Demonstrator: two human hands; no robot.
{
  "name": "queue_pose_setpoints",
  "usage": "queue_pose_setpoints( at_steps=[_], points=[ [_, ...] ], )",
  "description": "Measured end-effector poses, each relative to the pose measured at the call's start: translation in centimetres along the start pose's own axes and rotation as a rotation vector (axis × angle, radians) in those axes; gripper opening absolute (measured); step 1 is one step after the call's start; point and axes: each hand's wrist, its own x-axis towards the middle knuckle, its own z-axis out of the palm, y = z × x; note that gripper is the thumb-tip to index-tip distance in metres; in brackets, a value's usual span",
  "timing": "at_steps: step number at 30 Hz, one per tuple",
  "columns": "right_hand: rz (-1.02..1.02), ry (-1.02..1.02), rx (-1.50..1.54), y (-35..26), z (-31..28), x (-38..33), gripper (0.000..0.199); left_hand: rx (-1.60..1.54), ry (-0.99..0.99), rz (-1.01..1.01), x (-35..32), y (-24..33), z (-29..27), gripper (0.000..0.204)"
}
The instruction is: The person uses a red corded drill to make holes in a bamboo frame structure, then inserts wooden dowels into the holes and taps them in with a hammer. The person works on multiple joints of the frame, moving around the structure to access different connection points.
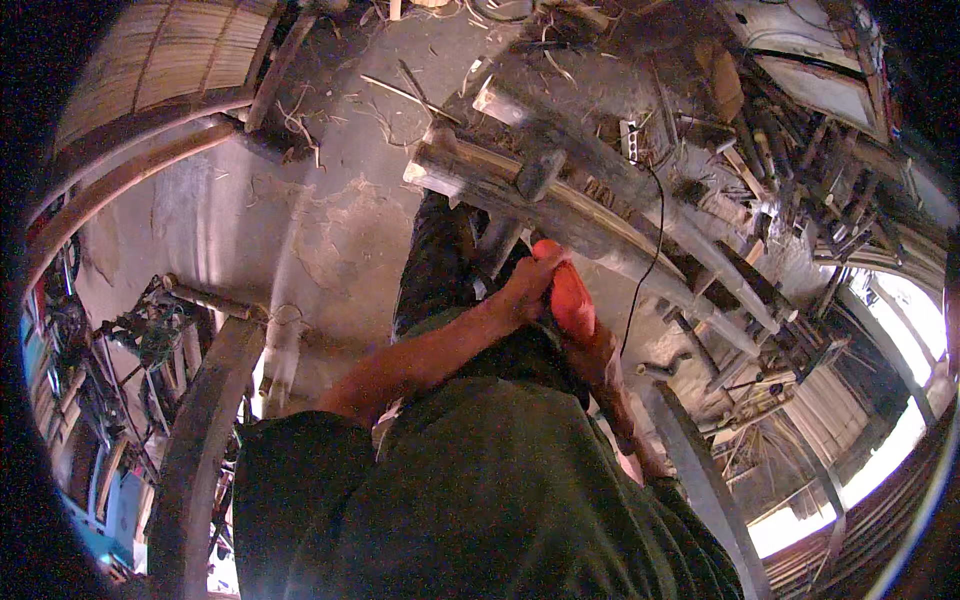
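Observation:
My left hand (532,284) is bare, and its fingers are wrapped round the near-left side of a bright red, glove-like covering (572,303). The red covering encloses the end of my right forearm (612,375), so my right hand is hidden inside it and its fingers cannot be made out. Both hands are together in front of my body, just above my lap. Beyond them lies a heavy wooden beam (600,238) of a low workbench, with a dark block (540,175) standing up on it.
A white power strip (629,141) lies beyond the bench, and a black cable (655,250) hangs across the beams. Tools and wood pieces (770,170) crowd the right. A curved cane frame (130,150) stands at the far left. Scraps litter the concrete floor (330,215).

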Motion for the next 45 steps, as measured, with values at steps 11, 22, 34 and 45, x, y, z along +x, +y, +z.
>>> queue_pose_setpoints(
  at_steps=[11, 22, 34, 45],
  points=[
    [0.022, -0.036, -0.048, -1.5, -1.6, 0.9, 0.035, -0.161, 0.063, -0.014, 0.1, 0.8, 1.6, 0.038],
    [0.077, -0.127, 0.001, -6.1, -3.9, 2.6, 0.036, -0.146, -0.136, 0.038, 2.3, 1.2, -0.1, 0.028],
    [0.251, -0.105, -0.078, -6.5, -2.8, 3.6, 0.034, -0.289, -0.056, -0.112, 4.6, 1.5, -0.2, 0.025],
    [0.173, -0.11, -0.12, -4.9, -2.1, 4.2, 0.041, -0.281, -0.136, -0.087, 5.1, 1.1, -1.5, 0.022]
  ],
)
